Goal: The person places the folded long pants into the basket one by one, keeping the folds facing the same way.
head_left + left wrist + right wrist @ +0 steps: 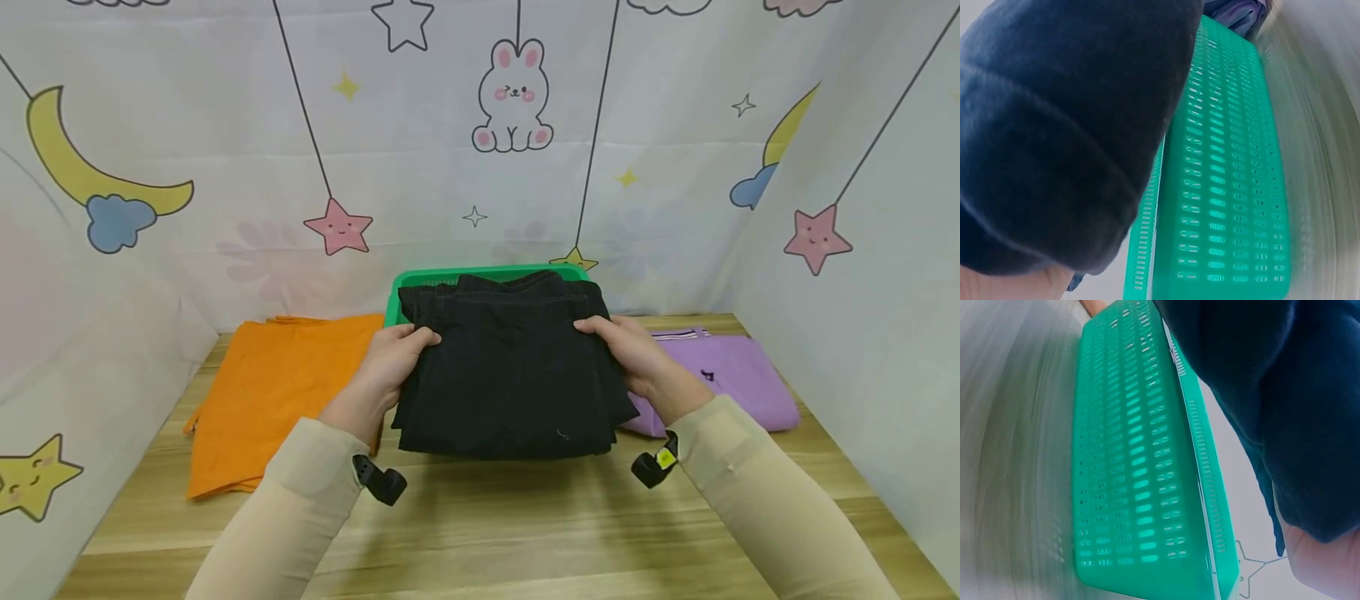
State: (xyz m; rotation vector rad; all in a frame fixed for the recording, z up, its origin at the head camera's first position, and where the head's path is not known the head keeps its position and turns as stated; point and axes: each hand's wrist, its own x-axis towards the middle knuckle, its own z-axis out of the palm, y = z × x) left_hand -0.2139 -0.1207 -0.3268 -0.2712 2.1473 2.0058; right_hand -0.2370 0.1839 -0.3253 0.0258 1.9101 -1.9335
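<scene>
Both hands hold a folded pair of black trousers (517, 367), a waistband showing along the upper edge. The left hand (393, 358) grips the left side, thumb on top. On the opposite side the right hand (626, 350) grips the cloth the same way, thumb over the front. Behind the trousers stands a green plastic basket (480, 273), mostly hidden in the head view. Its slotted side wall (1229, 175) shows in the left wrist view, with the dark cloth bulging above and beside the rim. The right wrist view shows the same wall (1129, 456) below the cloth.
A folded orange cloth (277, 400) lies on the wooden table (495, 533) to the left. On the right lies a folded purple garment (742, 383), partly behind the right hand. Patterned white curtains (420, 125) enclose the back and sides.
</scene>
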